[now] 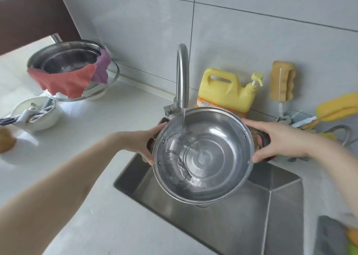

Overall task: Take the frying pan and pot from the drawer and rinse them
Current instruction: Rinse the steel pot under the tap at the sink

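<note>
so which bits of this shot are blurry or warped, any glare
Head view: wide-angle bends the wall tile lines; edges smear, notably the yellow brush and red cloth; centre sharper, with soft sheen inside the pot, no harsh glare.

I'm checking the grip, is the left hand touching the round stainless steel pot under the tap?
Touching. The head view shows the left hand wrapped around the side handle of the round stainless steel pot, fingers against its rim, no gap.
</note>
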### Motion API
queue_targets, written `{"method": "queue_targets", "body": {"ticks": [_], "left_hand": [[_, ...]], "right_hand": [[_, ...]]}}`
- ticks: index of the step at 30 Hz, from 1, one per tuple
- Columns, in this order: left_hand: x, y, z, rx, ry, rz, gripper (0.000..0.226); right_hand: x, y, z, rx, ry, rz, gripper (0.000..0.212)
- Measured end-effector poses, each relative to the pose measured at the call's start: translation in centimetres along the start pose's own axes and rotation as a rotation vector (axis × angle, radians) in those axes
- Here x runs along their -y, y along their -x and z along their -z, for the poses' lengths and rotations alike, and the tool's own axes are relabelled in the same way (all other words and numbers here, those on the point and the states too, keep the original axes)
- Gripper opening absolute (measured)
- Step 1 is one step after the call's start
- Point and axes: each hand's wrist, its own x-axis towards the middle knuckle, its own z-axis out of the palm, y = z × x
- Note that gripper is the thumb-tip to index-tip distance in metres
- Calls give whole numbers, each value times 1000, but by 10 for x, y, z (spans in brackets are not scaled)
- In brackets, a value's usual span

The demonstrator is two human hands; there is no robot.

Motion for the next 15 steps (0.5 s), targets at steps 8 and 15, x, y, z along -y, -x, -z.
{"method": "queue_targets", "body": {"ticks": [8,15], "left_hand": [[-22,13,38,74,-125,-3,133],[-15,14,14,-353,-502,-43,138]], "right_hand": [[-48,-1,-85,-40,-447,84,113],[-39,-6,-150,-462,-387,161,121]]}}
